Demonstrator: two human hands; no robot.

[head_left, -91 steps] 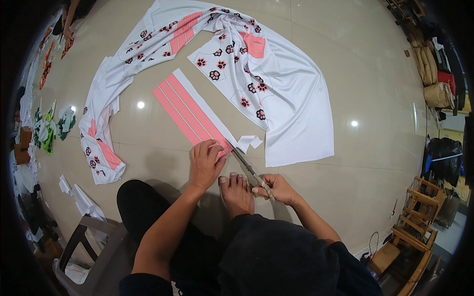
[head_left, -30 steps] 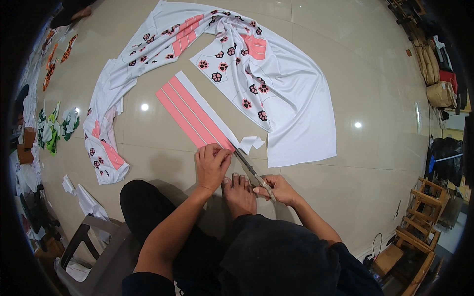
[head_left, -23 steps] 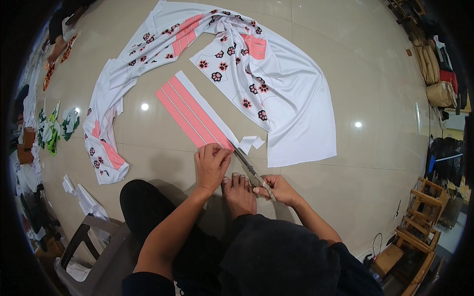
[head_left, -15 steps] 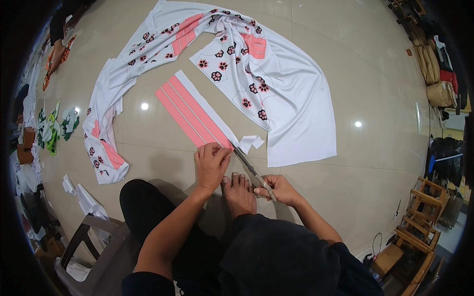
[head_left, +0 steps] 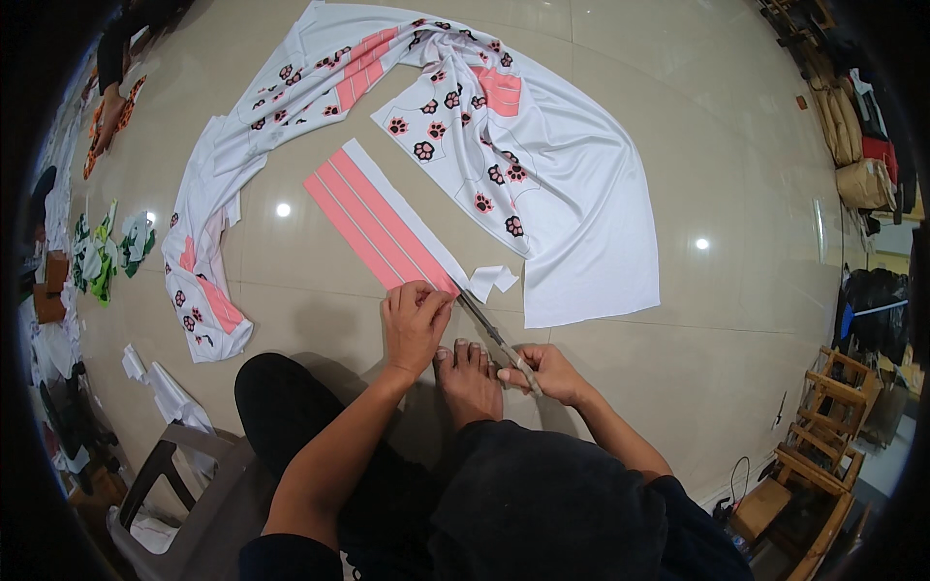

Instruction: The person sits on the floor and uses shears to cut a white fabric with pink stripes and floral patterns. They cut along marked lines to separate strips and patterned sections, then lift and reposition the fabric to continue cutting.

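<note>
Pink-striped white cloth strip [head_left: 383,218] lay on the floor, its near end pinned flat by the left hand [head_left: 415,322]. The right hand [head_left: 548,372] gripped scissors [head_left: 489,332] tight, blades at that end. The cut could go crooked if the cloth slid (a bare foot [head_left: 468,376] sat close). No packages showed.

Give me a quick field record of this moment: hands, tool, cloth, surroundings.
left hand: pressed flat on the near end of the pink striped strip
right hand: holds the scissors, blades pointing at the strip's end
offcut: small white scrap beside the blades
foot: bare, between the hands
printed cloth: white with paw prints, spread on the tiled floor
</note>
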